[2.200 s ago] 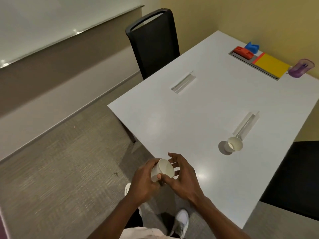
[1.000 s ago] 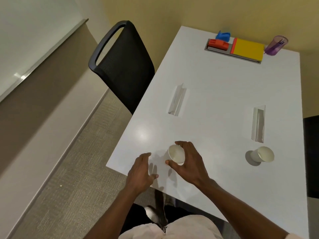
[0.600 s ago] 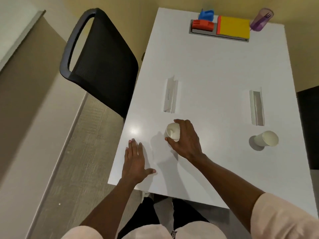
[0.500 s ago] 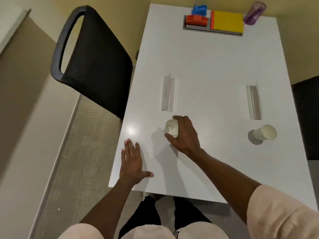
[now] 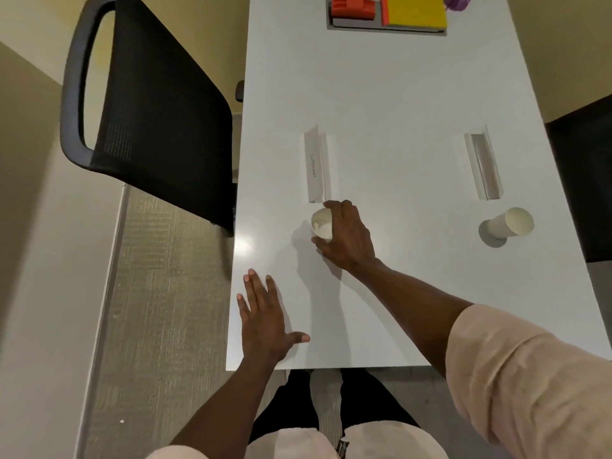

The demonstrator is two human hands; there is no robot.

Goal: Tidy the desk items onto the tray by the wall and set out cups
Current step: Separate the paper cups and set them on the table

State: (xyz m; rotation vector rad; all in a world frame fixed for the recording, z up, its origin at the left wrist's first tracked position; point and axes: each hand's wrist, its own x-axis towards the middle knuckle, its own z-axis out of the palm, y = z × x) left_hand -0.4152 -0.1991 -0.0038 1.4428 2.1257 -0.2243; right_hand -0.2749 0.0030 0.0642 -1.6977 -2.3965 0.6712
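My right hand (image 5: 347,238) is wrapped around a white paper cup (image 5: 322,223) that stands on the white table (image 5: 397,104), just below a folded name card (image 5: 316,164). My left hand (image 5: 263,318) lies flat and open on the table near its front left corner, holding nothing. A second paper cup (image 5: 508,223) stands at the right, below another name card (image 5: 483,167). At the far end the grey tray (image 5: 357,24) holds a red item (image 5: 352,7) and a yellow notebook (image 5: 415,9). A purple cup (image 5: 458,0) sits beside it, mostly cut off.
A black mesh chair (image 5: 155,107) stands against the table's left side. Another dark chair (image 5: 587,180) is at the right edge. Carpet floor lies to the left, and my legs are under the table's front edge.
The cup went from both hands to my right hand alone, which brought it down onto the table below the left name card. My left hand let go and went flat on the table.
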